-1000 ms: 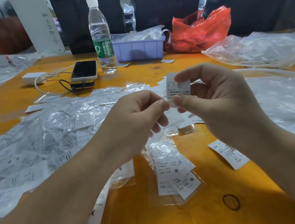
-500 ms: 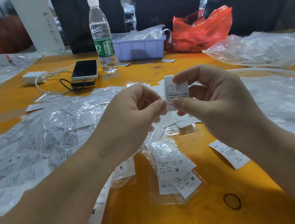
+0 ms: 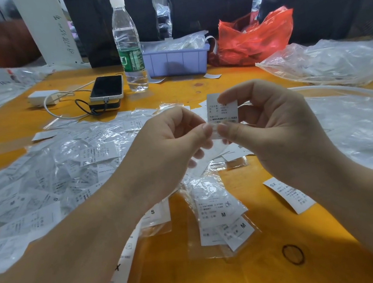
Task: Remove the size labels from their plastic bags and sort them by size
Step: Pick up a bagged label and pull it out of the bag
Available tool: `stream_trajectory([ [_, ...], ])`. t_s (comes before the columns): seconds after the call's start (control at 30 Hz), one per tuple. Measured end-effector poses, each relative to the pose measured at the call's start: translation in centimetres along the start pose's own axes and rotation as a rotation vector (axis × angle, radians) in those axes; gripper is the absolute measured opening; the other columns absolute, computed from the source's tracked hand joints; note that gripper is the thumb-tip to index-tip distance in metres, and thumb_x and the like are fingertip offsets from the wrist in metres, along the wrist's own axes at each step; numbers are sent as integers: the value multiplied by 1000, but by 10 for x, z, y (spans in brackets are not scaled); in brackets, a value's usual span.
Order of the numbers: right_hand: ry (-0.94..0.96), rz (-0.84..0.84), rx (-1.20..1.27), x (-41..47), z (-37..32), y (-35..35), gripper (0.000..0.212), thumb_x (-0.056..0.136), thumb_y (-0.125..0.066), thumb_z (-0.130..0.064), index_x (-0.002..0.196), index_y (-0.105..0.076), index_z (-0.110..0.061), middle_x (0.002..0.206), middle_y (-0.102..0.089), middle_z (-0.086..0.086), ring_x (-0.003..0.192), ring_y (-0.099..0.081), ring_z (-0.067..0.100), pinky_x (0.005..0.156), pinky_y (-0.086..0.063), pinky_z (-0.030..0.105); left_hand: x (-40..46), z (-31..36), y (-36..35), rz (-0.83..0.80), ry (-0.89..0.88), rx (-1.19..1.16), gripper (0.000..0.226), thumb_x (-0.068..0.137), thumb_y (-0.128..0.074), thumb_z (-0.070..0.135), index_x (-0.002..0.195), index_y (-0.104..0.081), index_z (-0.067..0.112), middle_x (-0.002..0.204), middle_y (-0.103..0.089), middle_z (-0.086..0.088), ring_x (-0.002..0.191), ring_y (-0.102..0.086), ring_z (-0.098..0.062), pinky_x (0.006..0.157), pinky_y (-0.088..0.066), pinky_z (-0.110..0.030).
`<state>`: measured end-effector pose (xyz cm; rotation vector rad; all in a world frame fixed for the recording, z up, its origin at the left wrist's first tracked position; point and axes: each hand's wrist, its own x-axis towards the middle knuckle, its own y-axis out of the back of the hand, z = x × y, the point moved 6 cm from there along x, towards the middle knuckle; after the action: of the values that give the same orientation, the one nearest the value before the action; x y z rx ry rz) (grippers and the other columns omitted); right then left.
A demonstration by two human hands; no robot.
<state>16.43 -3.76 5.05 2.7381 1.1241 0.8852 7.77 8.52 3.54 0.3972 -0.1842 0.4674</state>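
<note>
A small white size label in a clear plastic bag (image 3: 222,112) is held upright above the orange table (image 3: 280,246). My right hand (image 3: 270,129) pinches it at top and bottom between forefinger and thumb. My left hand (image 3: 166,150) pinches its lower left edge, thumb tip against the right thumb. A heap of bagged labels (image 3: 48,176) covers the table's left side. Labels marked M (image 3: 223,214) lie in front of me, an S label (image 3: 153,212) under my left wrist, and an SX label (image 3: 287,194) under my right forearm.
A water bottle (image 3: 128,47), a phone (image 3: 107,87) on a power bank with cables, a white charger (image 3: 42,97), a purple bin (image 3: 176,61), a red bag (image 3: 255,38) and big clear bags (image 3: 332,61) stand at the back. A black rubber band (image 3: 292,254) lies near.
Both hands have lifted slightly with the label. My left thumb has closed in on the label's lower edge until it meets the right thumb.
</note>
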Motion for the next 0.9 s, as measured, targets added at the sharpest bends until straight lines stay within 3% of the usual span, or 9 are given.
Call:
stream_trajectory([
  [0.13,20,8,51,1,-3,2,30,82,-73,1,99,-62,-22,91,-70,6,80,-71,22,72,-60,35,0,-2,0,4,19,5,14,95,-57,24,88,-65,15,73,-72,4,64,-65,-9,56,-53,-19],
  [0.37,28,30,89,0,-7,1,30,81,-72,4,97,-61,-19,90,-70,8,80,-71,20,70,-60,31,1,-6,1,6,56,1,20,97,-52,22,84,-65,17,72,-71,2,62,-63,-8,55,-52,-18],
  [0.57,18,29,10,0,-6,0,30,82,-73,0,97,-61,-22,92,-70,3,86,-71,17,75,-60,36,0,-4,-3,-54,50,-32,23,99,-50,24,84,-66,17,71,-71,2,63,-63,-10,58,-54,-22],
  [0.9,-9,32,39,0,-1,2,27,81,-76,-4,100,-63,-19,91,-70,7,79,-71,23,71,-60,50,-1,0,-5,-75,3,-56,14,93,-58,25,89,-66,15,72,-71,2,64,-64,-11,61,-55,-25],
])
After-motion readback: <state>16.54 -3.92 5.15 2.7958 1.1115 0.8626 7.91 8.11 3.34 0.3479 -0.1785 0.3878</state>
